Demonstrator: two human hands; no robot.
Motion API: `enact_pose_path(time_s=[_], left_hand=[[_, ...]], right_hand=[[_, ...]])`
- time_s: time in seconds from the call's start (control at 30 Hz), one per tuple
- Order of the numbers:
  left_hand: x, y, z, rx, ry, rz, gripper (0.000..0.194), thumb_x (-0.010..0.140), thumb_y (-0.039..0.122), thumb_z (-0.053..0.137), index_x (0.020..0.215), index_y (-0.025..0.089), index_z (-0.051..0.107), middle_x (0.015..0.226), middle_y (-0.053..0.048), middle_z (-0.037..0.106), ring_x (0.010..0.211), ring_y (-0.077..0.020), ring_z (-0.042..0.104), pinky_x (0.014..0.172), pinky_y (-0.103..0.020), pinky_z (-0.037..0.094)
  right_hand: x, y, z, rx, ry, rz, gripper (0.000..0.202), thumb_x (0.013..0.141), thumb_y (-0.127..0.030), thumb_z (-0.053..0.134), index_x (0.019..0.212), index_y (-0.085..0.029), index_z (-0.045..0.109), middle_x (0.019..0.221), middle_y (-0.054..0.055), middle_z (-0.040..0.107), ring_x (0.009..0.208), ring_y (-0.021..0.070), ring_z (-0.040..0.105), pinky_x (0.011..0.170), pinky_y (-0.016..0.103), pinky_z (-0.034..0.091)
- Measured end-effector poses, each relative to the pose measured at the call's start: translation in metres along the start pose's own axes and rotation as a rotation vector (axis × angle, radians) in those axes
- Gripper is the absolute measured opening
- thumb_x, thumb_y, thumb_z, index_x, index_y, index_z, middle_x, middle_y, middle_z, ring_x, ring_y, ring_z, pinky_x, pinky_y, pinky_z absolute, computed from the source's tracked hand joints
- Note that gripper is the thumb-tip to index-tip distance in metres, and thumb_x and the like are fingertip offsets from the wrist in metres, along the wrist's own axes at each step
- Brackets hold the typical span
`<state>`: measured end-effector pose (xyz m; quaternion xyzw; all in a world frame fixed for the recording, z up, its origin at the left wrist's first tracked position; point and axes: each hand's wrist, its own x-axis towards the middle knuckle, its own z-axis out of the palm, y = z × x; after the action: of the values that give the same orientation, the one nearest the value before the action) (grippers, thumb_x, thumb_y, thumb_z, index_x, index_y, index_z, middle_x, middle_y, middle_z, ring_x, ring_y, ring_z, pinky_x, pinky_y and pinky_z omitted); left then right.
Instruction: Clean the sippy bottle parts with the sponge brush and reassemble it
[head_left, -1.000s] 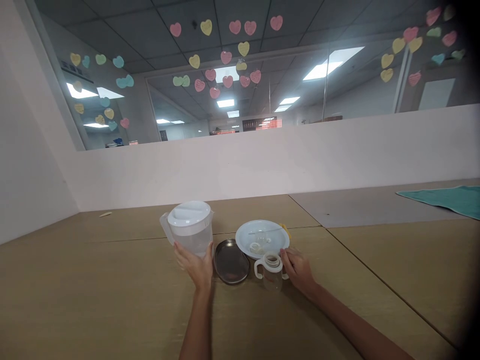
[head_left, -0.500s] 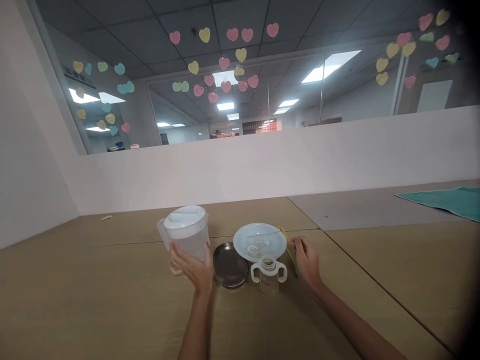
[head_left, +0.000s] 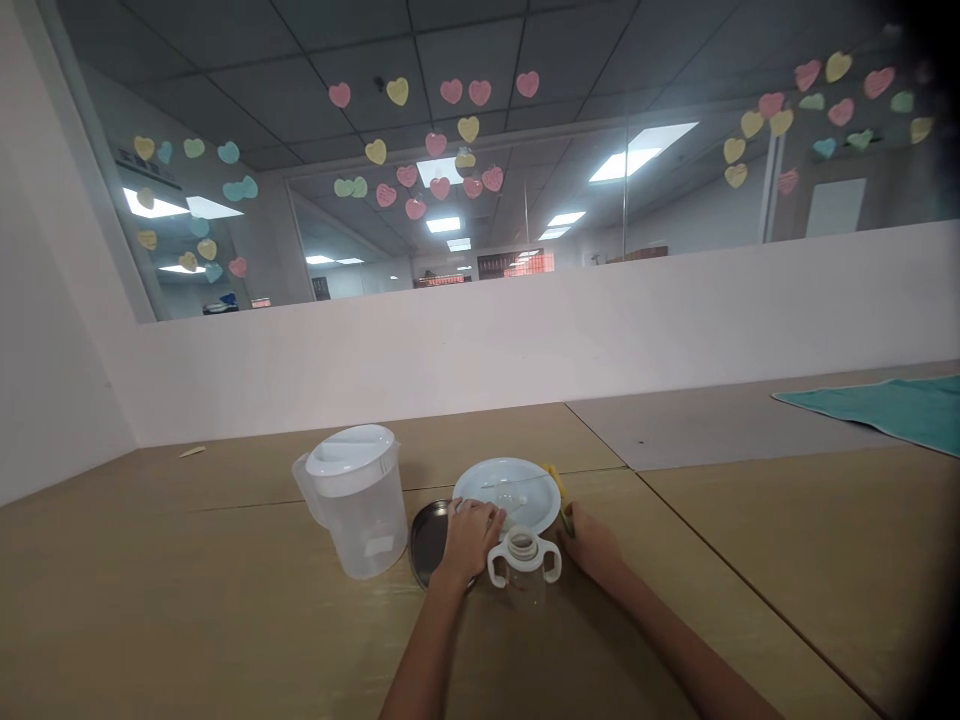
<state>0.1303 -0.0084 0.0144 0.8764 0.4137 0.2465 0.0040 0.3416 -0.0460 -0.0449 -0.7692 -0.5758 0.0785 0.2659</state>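
Note:
A clear pitcher with a white lid stands on the table at the left. My left hand is over the dark round tray, at the near left rim of the white bowl; what its fingers hold, if anything, is hidden. Small clear and white parts lie in the bowl. In front of it stands a clear bottle with two white handles, its mouth uncovered. My right hand is closed round the lower end of a yellow and green brush, just right of the bottle.
A teal cloth lies at the far right on a grey part of the table. Behind the table rises a white wall with a window above. A small pale scrap lies at the back left.
My left hand has left the pitcher and moved right to the tray and bowl. My right hand has shifted down and left, closer to the bottle. The view has moved slightly.

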Motion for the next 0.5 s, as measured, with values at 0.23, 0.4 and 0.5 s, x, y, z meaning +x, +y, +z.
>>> enact_pose_path(time_s=[0.23,0.4,0.5], left_hand=[[-0.009,0.003,0.0,0.019,0.074,0.03,0.032,0.091,0.032,0.031,0.084,0.021,0.06,0.084,-0.004,0.067,0.088,-0.0187,0.057,0.095,-0.04,0.027],[-0.013,0.003,0.001,0.046,0.144,0.048,0.03,0.091,0.031,0.033,0.081,0.02,0.06,0.082,-0.004,0.066,0.084,-0.0186,0.056,0.088,-0.036,0.033],[-0.015,0.001,0.003,0.122,0.172,0.079,0.032,0.091,0.03,0.033,0.075,0.019,0.059,0.078,-0.005,0.065,0.08,-0.0194,0.056,0.081,-0.035,0.035]], right_hand=[[-0.002,-0.001,-0.003,-0.065,0.006,-0.03,0.025,0.082,-0.025,0.041,0.104,-0.016,0.049,0.091,0.01,0.065,0.082,0.0213,0.061,0.059,0.026,0.033],[-0.003,0.001,-0.001,-0.087,0.031,-0.04,0.026,0.081,-0.024,0.041,0.104,-0.016,0.05,0.088,0.01,0.065,0.079,0.0207,0.061,0.058,0.026,0.033],[-0.003,0.002,0.001,-0.088,0.049,-0.047,0.025,0.08,-0.024,0.042,0.103,-0.017,0.051,0.086,0.009,0.065,0.076,0.0205,0.061,0.058,0.026,0.033]])
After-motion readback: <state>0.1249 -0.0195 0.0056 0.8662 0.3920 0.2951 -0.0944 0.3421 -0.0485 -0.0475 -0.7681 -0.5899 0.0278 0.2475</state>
